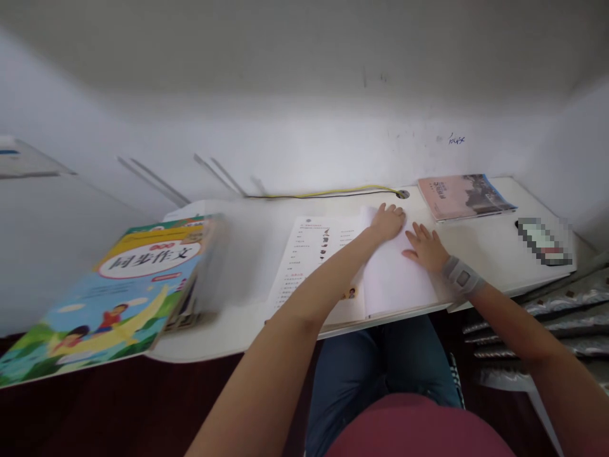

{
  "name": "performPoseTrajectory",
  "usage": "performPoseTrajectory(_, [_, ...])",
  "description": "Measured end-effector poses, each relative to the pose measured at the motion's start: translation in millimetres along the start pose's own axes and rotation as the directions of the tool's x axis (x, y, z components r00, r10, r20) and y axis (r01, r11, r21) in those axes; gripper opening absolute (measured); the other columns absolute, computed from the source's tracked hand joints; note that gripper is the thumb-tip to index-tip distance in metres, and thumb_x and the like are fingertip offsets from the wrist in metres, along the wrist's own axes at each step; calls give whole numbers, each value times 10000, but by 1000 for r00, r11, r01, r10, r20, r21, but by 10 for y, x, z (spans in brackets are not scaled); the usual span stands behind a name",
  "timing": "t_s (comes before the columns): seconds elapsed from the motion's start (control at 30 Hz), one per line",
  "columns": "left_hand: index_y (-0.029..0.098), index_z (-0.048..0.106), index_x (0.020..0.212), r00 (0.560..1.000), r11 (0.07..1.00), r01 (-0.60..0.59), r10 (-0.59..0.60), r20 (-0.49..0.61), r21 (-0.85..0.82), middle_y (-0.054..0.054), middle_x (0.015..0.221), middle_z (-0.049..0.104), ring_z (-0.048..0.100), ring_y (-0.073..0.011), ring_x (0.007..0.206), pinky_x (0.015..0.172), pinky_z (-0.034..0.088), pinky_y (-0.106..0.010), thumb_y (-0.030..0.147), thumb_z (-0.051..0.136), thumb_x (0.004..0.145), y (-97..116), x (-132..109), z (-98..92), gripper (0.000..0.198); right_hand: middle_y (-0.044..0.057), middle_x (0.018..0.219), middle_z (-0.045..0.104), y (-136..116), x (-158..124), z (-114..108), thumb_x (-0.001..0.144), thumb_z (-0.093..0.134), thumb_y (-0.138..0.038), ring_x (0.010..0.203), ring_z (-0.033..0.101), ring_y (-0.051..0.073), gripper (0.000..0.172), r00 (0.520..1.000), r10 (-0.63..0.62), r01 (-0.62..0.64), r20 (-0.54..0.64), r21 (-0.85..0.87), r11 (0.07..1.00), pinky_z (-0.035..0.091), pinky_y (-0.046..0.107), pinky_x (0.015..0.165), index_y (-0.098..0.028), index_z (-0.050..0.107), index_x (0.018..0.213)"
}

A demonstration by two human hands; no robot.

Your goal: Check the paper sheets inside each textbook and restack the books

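Observation:
An open book (299, 254) with printed text and small pictures lies on the white desk before me. A blank white sheet of paper (392, 279) covers most of its right-hand page. Near the top of the sheet, my left hand (389, 222) rests with its fingers slightly bent and apart, my forearm crossing over the printed page. My right hand (427, 247) lies flat at the sheet's right side, fingers spread, a grey band (462, 277) around its wrist. Neither hand visibly grips anything.
A stack of books topped by a colourful cover (137, 285) stands at the left. A pink book (459, 197) lies at the back right, near a phone-like object (545, 241) that is pixelated. A yellow cable (333, 191) runs along the wall into a desk hole (403, 194).

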State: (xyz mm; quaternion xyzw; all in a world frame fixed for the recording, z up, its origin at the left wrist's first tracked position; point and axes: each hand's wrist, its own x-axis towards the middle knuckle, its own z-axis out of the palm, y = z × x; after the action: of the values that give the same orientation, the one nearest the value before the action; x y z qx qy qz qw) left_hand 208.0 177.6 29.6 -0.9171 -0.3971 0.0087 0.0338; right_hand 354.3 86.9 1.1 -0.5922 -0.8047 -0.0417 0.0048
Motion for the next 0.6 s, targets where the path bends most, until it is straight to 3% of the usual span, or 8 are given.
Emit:
performPoseTrajectory(0.17, [155, 614, 1151, 996, 999, 23, -25, 80, 29, -151, 1235, 586, 406, -310, 1236, 1066, 73, -619, 258, 319, 909, 205, -118, -110, 396, 191, 1466, 329, -37, -330, 25, 920, 351, -504, 1339, 299, 343, 593, 996, -87, 85, 36, 52, 995, 273, 572, 1017, -129, 393, 1378])
performPoseTrajectory(0.27, [182, 607, 1189, 985, 997, 35, -47, 166, 74, -149, 1313, 535, 331, -357, 1305, 1057, 60, -647, 483, 349, 900, 437, -497, -199, 491, 158, 1480, 318, 55, -308, 12, 938, 328, -457, 1351, 292, 309, 565, 989, -135, 125, 68, 129, 984, 286, 512, 1037, -134, 361, 1400])
performPoseTrajectory(0.33, [180, 574, 1241, 986, 998, 14, -24, 166, 61, -167, 1349, 500, 304, -378, 1326, 1054, 44, -663, 601, 362, 861, 624, -839, -222, 604, 150, 1491, 298, 125, -291, 4, 948, 308, -417, 1365, 275, 272, 543, 986, -155, 143, 61, 172, 975, 278, 467, 1057, -120, 358, 1400])
performPoseTrajectory(0.43, [202, 506, 1316, 991, 1000, 14, -14, 132, 6, -147, 1424, 415, 231, -374, 1368, 1055, 34, -677, 603, 357, 870, 859, -1239, -170, 619, 166, 1495, 282, 208, -357, 19, 945, 305, -426, 1381, 241, 263, 568, 992, -123, 118, 18, 178, 977, 245, 465, 1078, -97, 339, 1407])
performPoseTrajectory(0.5, [223, 463, 1352, 991, 999, 42, -39, 125, -24, -123, 1452, 375, 200, -372, 1380, 1050, 46, -690, 566, 357, 889, 947, -1342, -96, 586, 180, 1493, 278, 248, -457, 55, 926, 329, -484, 1386, 219, 291, 625, 997, -83, 81, 7, 154, 985, 214, 507, 1082, -98, 321, 1418])
performPoseTrajectory(0.6, [238, 395, 1393, 990, 996, 66, -58, 129, -55, -111, 1464, 352, 206, -365, 1380, 1047, 71, -698, 539, 345, 903, 990, -1309, 9, 577, 185, 1494, 271, 286, -607, 135, 888, 359, -569, 1388, 207, 303, 712, 998, -60, 55, 29, 146, 988, 211, 523, 1079, -113, 300, 1431])
